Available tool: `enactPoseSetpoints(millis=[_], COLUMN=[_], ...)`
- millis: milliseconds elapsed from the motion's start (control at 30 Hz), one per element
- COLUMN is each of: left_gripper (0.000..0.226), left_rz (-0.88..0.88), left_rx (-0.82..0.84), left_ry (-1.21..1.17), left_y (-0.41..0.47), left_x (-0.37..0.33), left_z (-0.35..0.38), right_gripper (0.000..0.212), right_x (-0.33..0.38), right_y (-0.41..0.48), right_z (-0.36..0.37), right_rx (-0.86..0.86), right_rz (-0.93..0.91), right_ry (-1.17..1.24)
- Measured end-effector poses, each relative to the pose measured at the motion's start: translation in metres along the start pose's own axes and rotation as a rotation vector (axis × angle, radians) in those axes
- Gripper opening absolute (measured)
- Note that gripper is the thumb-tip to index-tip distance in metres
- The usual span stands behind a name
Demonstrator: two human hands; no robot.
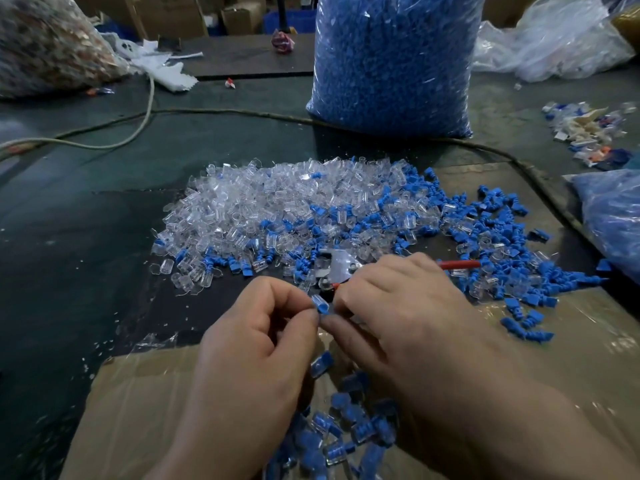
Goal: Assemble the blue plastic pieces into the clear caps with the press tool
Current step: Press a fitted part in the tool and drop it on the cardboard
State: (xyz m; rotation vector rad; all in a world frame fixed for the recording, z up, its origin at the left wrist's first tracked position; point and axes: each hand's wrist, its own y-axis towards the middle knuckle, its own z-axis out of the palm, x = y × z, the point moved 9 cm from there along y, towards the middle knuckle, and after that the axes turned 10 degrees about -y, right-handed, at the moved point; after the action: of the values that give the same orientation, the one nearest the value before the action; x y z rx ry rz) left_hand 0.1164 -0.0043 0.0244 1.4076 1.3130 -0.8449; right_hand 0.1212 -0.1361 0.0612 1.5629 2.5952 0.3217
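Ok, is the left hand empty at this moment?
No, the left hand pinches a small blue piece between its thumb and fingertips, right beside the right hand.

no writing, label, brand or number can be read here. the cardboard boxes [239, 12] at the back are too blurred and small for any print to be made out, and the grey metal plate of the press tool [338, 268] shows no legible mark.
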Motion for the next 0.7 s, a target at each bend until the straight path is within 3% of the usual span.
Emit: enactPoseSetpoints(millis=[167, 267, 367, 433, 500, 633, 700], left_gripper=[0.006, 0.038, 0.051, 0.053, 0.046, 0.019, 0.014], left_rz=[0.029, -0.057, -0.064, -0.091, -0.061, 0.278, 0.321], left_rx=[0.023, 0.020, 0.121, 0.158, 0.182, 0.229, 0.266], left_ry=[-0.055, -0.159, -0.044, -0.103, -0.176, -0.006, 0.017], left_y=[-0.001, 0.003, 0.005, 0.005, 0.004, -0.004, -0.005], left_x=[-0.008, -0.003, 0.002, 0.006, 0.000, -0.037, -0.040], left_z=[0.001, -0.004, 0.001, 0.003, 0.004, 0.007, 0.008], right_gripper=[0.035, 0.031, 0.025, 0.024, 0.027, 0.020, 0.018], right_x=[0.000, 0.005, 0.015, 0.020, 0.013, 0.004, 0.003], right_y=[0.000, -0.001, -0.001, -0.002, -0.002, -0.014, -0.017], right_z=[0.000, -0.004, -0.011, -0.011, -0.004, 0.036, 0.036], right_rx=[-0.001, -0.057, -0.136, -0.152, -0.075, 0.379, 0.439], right_rz=[-0.015, -0.048, -0.099, -0.109, 0.001, 0.426, 0.439], right_ry=[0.028, 0.048, 0.056, 0.102, 0.307, 1.231, 1.256])
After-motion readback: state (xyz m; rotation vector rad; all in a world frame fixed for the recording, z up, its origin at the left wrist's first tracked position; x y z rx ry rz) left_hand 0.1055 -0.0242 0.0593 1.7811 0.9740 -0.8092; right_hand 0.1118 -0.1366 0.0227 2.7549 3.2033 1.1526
